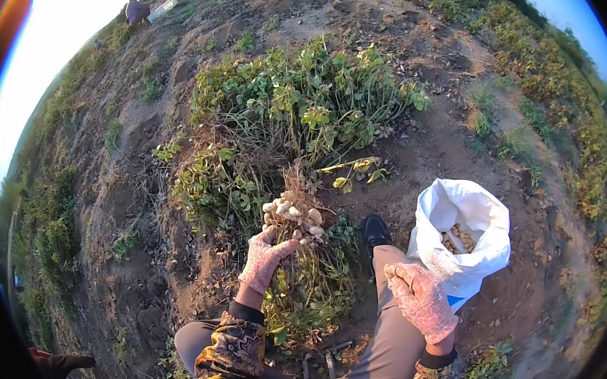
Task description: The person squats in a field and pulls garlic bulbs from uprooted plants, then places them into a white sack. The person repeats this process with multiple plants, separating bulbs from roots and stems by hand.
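My left hand (268, 258), in a pink patterned glove, grips a peanut plant just below its roots. A cluster of pale peanut pods (292, 214) sits above the fingers, and leafy stems (311, 294) hang below between my knees. My right hand (419, 297), in a matching glove, is raised over my right thigh with its fingers curled in. Whether anything is inside that curl cannot be seen. Just beyond it stands a white woven sack (488, 229), its mouth gaping, with several peanuts (460, 239) inside.
A heap of pulled peanut plants (308, 99) lies ahead on dry soil. My dark shoe (375, 232) is left of the sack. Far off, a person (136, 11) sits beside a pale container (163, 9). Another person's legs (73, 364) show at lower left.
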Demonstrator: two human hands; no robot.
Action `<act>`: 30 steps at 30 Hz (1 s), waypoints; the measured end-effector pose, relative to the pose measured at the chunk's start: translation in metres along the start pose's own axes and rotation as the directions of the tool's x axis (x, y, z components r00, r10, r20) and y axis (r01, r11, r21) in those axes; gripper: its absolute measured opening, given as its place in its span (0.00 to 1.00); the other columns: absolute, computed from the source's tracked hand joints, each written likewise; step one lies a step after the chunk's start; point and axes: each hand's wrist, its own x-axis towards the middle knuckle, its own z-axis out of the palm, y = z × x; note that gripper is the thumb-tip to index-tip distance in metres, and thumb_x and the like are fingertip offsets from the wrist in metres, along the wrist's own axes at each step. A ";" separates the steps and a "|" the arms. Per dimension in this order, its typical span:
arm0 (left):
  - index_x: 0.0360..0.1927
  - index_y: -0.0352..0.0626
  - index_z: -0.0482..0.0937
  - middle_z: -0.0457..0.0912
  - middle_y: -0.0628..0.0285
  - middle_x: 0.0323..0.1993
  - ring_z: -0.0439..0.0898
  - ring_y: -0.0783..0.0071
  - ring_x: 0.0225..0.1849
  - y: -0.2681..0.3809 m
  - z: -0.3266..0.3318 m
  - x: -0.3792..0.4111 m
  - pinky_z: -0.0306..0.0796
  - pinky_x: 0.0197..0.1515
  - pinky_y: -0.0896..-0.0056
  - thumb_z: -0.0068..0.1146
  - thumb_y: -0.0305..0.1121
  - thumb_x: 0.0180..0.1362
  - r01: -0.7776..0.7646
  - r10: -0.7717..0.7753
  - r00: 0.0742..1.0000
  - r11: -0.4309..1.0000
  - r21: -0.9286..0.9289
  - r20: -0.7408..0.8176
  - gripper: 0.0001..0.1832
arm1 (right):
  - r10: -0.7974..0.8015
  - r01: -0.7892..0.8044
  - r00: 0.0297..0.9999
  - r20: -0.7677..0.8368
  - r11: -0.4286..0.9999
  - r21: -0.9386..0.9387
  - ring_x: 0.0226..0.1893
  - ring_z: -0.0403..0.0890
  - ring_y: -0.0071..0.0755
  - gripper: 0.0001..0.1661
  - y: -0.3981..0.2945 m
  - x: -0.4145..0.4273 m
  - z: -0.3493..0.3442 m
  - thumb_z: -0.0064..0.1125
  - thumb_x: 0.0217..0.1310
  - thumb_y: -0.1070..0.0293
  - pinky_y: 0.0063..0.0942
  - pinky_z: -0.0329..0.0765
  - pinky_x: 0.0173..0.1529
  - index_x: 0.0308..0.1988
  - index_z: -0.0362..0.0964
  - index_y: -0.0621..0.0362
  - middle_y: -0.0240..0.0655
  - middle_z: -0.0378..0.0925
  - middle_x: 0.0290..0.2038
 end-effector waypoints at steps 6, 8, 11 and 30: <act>0.40 0.37 0.81 0.80 0.70 0.29 0.73 0.86 0.26 0.074 0.004 -0.066 0.68 0.27 0.81 0.67 0.33 0.50 0.011 -0.007 0.998 0.997 -0.071 0.064 0.15 | -0.101 0.098 0.994 0.047 0.992 0.076 0.55 0.76 0.42 0.32 -0.007 -0.004 0.043 0.59 0.63 0.61 0.32 0.74 0.56 0.61 0.61 0.62 0.48 0.71 0.57; 0.40 0.36 0.81 0.80 0.69 0.30 0.74 0.85 0.28 0.077 0.004 -0.080 0.69 0.31 0.80 0.66 0.32 0.50 -0.002 0.010 0.999 0.989 -0.150 0.052 0.15 | -0.141 0.135 0.985 0.105 0.989 0.063 0.56 0.74 0.49 0.42 0.000 0.000 0.078 0.59 0.60 0.49 0.37 0.72 0.58 0.64 0.56 0.61 0.51 0.69 0.57; 0.42 0.35 0.81 0.81 0.68 0.33 0.76 0.82 0.33 0.074 0.017 -0.096 0.71 0.39 0.78 0.64 0.29 0.51 -0.029 0.035 0.999 0.991 -0.130 0.038 0.14 | 0.151 -0.215 0.888 0.435 0.971 0.103 0.49 0.77 0.55 0.49 -0.051 0.007 0.088 0.59 0.56 0.39 0.39 0.73 0.54 0.63 0.55 0.65 0.55 0.74 0.48; 0.44 0.38 0.78 0.78 0.68 0.41 0.74 0.79 0.44 0.005 -0.034 -0.054 0.70 0.50 0.75 0.62 0.29 0.50 -0.176 0.186 0.964 0.982 -0.067 0.191 0.16 | 0.072 -0.086 0.995 0.067 0.964 0.251 0.31 0.78 0.33 0.17 -0.021 -0.017 0.178 0.55 0.65 0.60 0.29 0.76 0.38 0.42 0.75 0.66 0.37 0.80 0.32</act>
